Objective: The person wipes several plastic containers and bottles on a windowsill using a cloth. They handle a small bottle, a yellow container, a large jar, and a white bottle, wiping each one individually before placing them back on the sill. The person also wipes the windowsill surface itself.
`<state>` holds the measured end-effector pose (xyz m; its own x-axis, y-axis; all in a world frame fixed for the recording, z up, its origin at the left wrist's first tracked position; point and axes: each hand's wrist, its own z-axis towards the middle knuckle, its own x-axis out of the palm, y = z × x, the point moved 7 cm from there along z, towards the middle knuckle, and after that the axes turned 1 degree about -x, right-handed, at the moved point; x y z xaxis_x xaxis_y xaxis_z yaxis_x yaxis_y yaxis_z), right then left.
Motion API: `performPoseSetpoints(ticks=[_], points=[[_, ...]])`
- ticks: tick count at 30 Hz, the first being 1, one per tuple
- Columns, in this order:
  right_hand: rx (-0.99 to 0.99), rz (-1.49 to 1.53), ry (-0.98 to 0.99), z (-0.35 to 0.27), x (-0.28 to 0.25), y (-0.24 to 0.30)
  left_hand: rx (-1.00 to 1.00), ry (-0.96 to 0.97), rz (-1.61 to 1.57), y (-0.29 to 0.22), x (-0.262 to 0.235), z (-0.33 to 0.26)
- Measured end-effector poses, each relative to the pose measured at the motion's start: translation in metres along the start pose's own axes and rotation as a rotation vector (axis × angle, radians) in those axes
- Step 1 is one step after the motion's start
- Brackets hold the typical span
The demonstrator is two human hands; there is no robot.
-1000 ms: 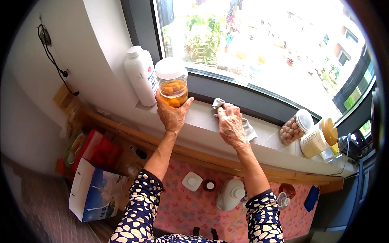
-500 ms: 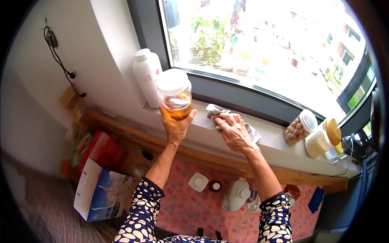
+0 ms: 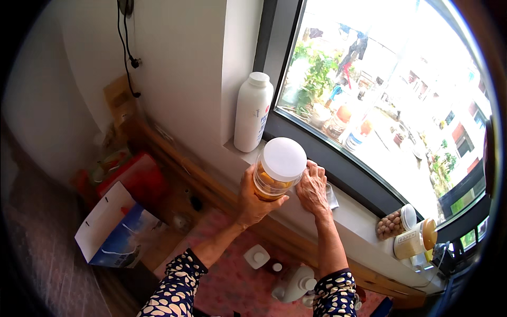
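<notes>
Head view: your left hand curls round the white-lidded jar, holding it before the windowsill near the white bottle. Your right hand covers part of the grey cloth on the windowsill; its fingers partly hidden, I cannot tell their grip.

the left hand grips a white-lidded jar of orange pieces; the right hand holds a grey cloth on the windowsill.

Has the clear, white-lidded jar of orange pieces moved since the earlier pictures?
Yes: the jar has moved away from the tall white plastic bottle, toward the near side.
</notes>
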<state>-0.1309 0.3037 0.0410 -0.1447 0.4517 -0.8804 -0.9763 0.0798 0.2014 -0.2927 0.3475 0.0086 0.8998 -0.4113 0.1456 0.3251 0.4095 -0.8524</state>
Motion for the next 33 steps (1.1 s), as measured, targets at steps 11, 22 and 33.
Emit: performPoseSetpoints(ticks=[11, 22, 33], points=[[-0.128, 0.660, -0.046, 0.005, -0.023, 0.024, -0.066, -0.037, 0.006, -0.025, -0.041, -0.042], [-0.092, 0.392, -0.037, 0.009, 0.000, 0.059, -0.201, -0.042, 0.103, -0.037, -0.077, -0.061], [0.134, 0.838, -0.484, -0.066, -0.147, 0.108, -0.105, 0.049, 0.012, -0.067, -0.034, -0.079]])
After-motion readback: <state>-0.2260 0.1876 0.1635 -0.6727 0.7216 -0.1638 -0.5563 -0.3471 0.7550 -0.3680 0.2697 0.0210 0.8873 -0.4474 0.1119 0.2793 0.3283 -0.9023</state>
